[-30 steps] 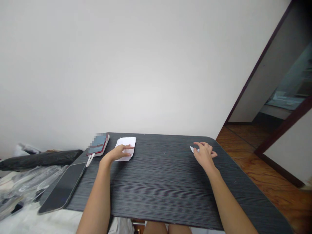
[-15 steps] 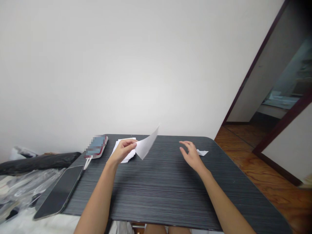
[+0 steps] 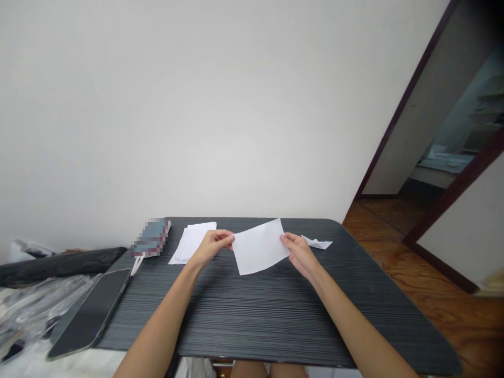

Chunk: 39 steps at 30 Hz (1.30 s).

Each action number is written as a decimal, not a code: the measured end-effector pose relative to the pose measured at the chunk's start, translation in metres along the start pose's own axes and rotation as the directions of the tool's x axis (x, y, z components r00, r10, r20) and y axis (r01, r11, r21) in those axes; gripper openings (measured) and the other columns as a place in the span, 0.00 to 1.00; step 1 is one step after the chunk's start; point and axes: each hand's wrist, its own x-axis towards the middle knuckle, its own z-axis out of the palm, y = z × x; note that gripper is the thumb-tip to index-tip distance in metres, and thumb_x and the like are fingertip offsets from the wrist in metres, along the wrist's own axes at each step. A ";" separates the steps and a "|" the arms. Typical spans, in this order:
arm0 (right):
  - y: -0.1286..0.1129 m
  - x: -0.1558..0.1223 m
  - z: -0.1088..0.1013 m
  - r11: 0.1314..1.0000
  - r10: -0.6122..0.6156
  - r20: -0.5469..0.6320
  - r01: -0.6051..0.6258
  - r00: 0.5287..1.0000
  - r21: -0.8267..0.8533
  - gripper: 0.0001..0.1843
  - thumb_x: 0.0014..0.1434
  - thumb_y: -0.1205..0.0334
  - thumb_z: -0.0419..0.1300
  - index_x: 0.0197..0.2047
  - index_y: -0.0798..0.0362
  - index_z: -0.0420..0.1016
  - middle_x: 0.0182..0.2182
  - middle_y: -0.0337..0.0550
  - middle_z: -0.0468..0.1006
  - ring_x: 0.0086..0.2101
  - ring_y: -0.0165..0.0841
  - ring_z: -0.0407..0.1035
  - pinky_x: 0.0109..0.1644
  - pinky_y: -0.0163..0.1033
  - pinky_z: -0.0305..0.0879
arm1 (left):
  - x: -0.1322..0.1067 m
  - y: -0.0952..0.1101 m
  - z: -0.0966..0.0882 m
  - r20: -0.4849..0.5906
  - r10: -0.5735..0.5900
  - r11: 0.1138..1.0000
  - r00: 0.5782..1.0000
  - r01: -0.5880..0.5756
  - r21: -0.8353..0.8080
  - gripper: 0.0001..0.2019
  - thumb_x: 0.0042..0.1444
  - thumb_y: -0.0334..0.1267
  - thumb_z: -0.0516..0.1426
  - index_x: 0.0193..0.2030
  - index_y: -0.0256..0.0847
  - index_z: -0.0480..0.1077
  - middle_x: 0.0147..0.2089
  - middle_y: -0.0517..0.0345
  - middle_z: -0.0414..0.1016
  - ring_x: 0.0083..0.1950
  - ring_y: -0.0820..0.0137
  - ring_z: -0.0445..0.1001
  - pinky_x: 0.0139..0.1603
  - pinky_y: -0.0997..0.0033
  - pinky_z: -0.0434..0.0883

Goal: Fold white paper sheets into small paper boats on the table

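Head view: a pale wall (image 3: pixel 252 105) rises at 12 o'clock behind a dark, finely streaked desk (image 3: pixel 252 320), with one white sheet (image 3: pixel 260 248) over its middle as the centre of the dial. A flat, black-screened device (image 3: pixel 92 310) lies between 8 and 9 o'clock at the desk's edge; a blue-and-red object (image 3: pixel 153 231) sits at 9, and nearer in, also at 9, is a loose paper stack (image 3: pixel 192 236), its edges uneven. The sheet seems lifted clear of the desk, slanting up toward 2 o'clock, its lower edge slightly bowed. Both hands grip it: the left hand (image 3: pixel 214 244) pinches near its 10 o'clock corner, the right hand (image 3: pixel 299 252) partway down its 3 o'clock edge. To handle it well, I would match the two pinches in height, hold with light thumb pressure, and draw the hands gently apart until the bow flattens, without denting the edges. Smallest is a folded paper piece (image 3: pixel 318 243) at 3 o'clock, just past the right hand. As for lettering, I can read none: the blue-and-red object's top is pixelated, the visible paper faces look plain, and the device's screen is dark.
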 end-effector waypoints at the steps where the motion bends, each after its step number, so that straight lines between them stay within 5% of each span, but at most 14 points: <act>1: 0.000 -0.001 0.001 1.000 0.018 0.052 -0.018 0.999 0.001 0.11 0.39 0.58 0.65 0.26 0.56 0.73 0.23 0.39 0.75 0.24 0.26 0.67 0.30 0.31 0.62 | -0.001 0.002 0.003 0.034 0.025 1.000 0.999 -0.024 -0.018 0.07 0.45 0.38 0.58 0.29 0.36 0.73 0.33 0.53 0.75 0.35 0.68 0.72 0.38 0.67 0.68; 6: 0.019 -0.012 0.016 0.974 0.180 0.399 -0.105 0.899 -0.203 0.11 0.45 0.57 0.62 0.24 0.59 0.72 0.21 0.39 0.73 0.23 0.24 0.64 0.30 0.31 0.58 | -0.007 0.011 0.026 0.254 0.100 0.994 0.962 -0.083 -0.078 0.07 0.44 0.38 0.58 0.25 0.36 0.74 0.52 0.47 0.66 0.53 0.59 0.63 0.51 0.60 0.60; 11: 0.038 -0.012 0.025 0.950 0.205 0.505 -0.046 0.838 -0.309 0.13 0.46 0.55 0.60 0.30 0.59 0.73 0.24 0.40 0.74 0.27 0.27 0.65 0.35 0.34 0.58 | -0.010 0.006 0.041 0.284 0.038 0.999 0.958 -0.040 -0.001 0.10 0.46 0.40 0.57 0.26 0.34 0.73 0.36 0.47 0.74 0.37 0.64 0.72 0.39 0.66 0.67; 16: 0.018 -0.007 0.020 0.932 -0.076 0.295 0.173 0.952 -0.317 0.18 0.52 0.52 0.53 0.45 0.52 0.66 0.37 0.44 0.73 0.36 0.31 0.67 0.38 0.36 0.61 | -0.008 -0.004 0.044 -0.028 0.089 0.987 0.996 -0.085 0.133 0.08 0.44 0.38 0.58 0.28 0.34 0.73 0.30 0.53 0.74 0.32 0.70 0.71 0.32 0.74 0.68; 19: 0.004 -0.010 0.019 0.876 -0.197 0.324 0.314 0.925 -0.366 0.19 0.54 0.52 0.50 0.47 0.50 0.62 0.41 0.46 0.70 0.40 0.33 0.66 0.40 0.37 0.62 | -0.007 -0.009 0.046 -0.149 0.118 0.972 0.982 -0.084 0.217 0.09 0.45 0.38 0.57 0.30 0.34 0.73 0.31 0.53 0.75 0.31 0.70 0.72 0.31 0.75 0.68; 24: 0.007 -0.012 0.021 0.721 -0.274 0.286 0.393 0.918 -0.571 0.09 0.48 0.58 0.57 0.33 0.53 0.67 0.32 0.42 0.71 0.35 0.32 0.67 0.38 0.36 0.63 | -0.009 -0.015 0.052 -0.205 0.212 0.927 0.956 -0.131 0.351 0.11 0.47 0.39 0.56 0.35 0.36 0.72 0.32 0.53 0.75 0.30 0.71 0.73 0.31 0.75 0.70; 29: 0.015 -0.008 0.019 0.739 -0.267 0.200 0.334 0.943 -0.585 0.08 0.47 0.59 0.57 0.28 0.55 0.66 0.25 0.39 0.70 0.27 0.30 0.66 0.31 0.35 0.62 | -0.011 -0.019 0.057 -0.256 0.237 0.914 0.937 -0.125 0.387 0.18 0.46 0.39 0.56 0.45 0.35 0.69 0.33 0.53 0.75 0.31 0.70 0.74 0.32 0.75 0.71; 39: 0.008 -0.012 0.022 0.703 -0.360 0.202 0.407 0.911 -0.583 0.07 0.48 0.60 0.56 0.26 0.56 0.67 0.25 0.41 0.71 0.28 0.31 0.66 0.33 0.36 0.62 | -0.012 -0.013 0.062 -0.271 0.156 0.960 0.950 -0.081 0.269 0.13 0.45 0.41 0.57 0.34 0.34 0.72 0.31 0.52 0.76 0.30 0.69 0.74 0.29 0.74 0.71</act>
